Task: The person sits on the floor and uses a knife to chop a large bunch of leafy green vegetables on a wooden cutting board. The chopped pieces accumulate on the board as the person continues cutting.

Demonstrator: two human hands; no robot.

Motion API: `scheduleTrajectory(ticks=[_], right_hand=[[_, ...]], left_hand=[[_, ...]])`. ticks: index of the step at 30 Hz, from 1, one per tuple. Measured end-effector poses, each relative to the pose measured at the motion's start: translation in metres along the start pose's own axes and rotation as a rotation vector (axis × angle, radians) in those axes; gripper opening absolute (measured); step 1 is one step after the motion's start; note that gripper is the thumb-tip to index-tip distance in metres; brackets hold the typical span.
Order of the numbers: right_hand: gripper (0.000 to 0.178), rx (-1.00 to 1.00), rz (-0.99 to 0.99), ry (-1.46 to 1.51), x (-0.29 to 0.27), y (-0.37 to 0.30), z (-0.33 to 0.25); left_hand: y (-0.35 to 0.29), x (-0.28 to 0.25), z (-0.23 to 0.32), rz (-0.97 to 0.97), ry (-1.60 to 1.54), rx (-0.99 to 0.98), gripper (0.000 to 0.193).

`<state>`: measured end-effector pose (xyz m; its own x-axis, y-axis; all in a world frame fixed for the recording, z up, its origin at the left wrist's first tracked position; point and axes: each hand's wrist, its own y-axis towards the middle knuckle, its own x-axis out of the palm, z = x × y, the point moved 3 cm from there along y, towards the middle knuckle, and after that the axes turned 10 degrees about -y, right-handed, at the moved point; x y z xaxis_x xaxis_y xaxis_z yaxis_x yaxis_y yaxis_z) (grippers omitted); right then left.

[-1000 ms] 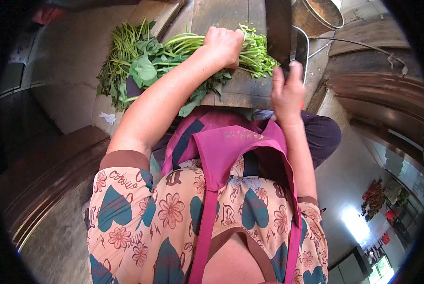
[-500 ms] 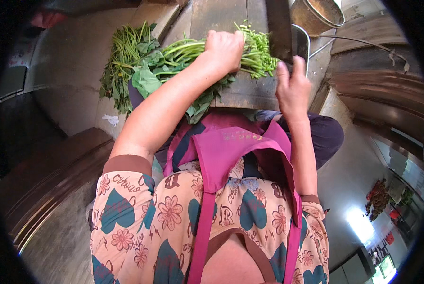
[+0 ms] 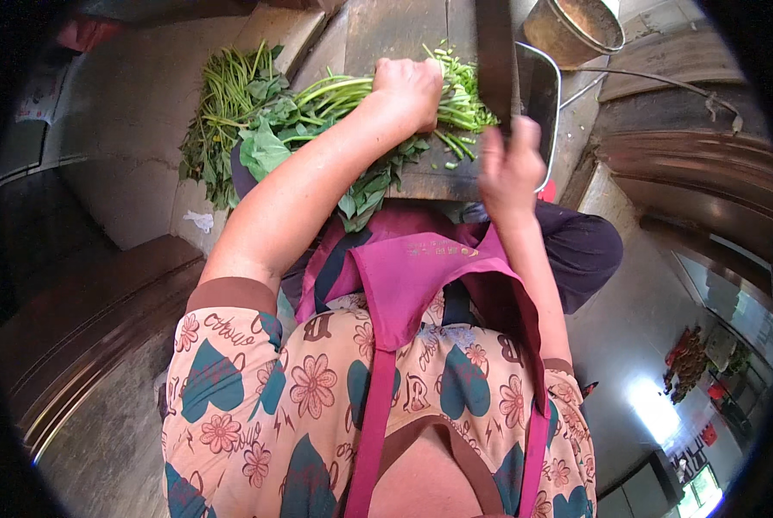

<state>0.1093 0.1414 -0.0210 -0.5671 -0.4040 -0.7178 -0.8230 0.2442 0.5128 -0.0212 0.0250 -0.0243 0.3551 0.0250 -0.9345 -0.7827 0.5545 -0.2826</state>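
A bunch of leafy green stems (image 3: pixel 343 93) lies across a wooden board (image 3: pixel 443 183), pinned under my left hand (image 3: pixel 409 93), which is closed round it. My right hand (image 3: pixel 509 168), slightly blurred, is wrapped round the handle of a broad dark cleaver (image 3: pixel 494 65). Its blade stands beside the right ends of the stems. Short cut pieces (image 3: pixel 462 142) lie on the board between my hands. The handle itself is hidden in my fingers.
Right of the board is a metal tray (image 3: pixel 549 78) with a pale rim. A worn bucket (image 3: pixel 574 33) stands behind it, with a dark cable (image 3: pixel 663 79) running off rightward. More greens (image 3: pixel 231 104) are heaped at the left, near a white scrap (image 3: pixel 200 221).
My right hand and the cleaver have shifted left, closer to my left hand. Loose pieces now show on the board, and more of the tray is uncovered. My left hand has barely moved.
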Motion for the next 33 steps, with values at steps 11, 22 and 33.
scheduleTrajectory(ticks=[11,22,33], right_hand=[[0.028,0.045,-0.245,-0.063,0.023,-0.004,0.003],[0.029,0.065,-0.267,-0.111,0.018,0.002,-0.005],[0.026,0.075,-0.321,-0.079,0.015,0.018,0.002]], left_hand=[[-0.002,0.003,0.001,-0.019,0.041,-0.015,0.047],[0.0,0.007,-0.001,-0.016,0.051,-0.056,0.044],[-0.001,0.008,0.001,0.055,0.062,-0.05,0.046]])
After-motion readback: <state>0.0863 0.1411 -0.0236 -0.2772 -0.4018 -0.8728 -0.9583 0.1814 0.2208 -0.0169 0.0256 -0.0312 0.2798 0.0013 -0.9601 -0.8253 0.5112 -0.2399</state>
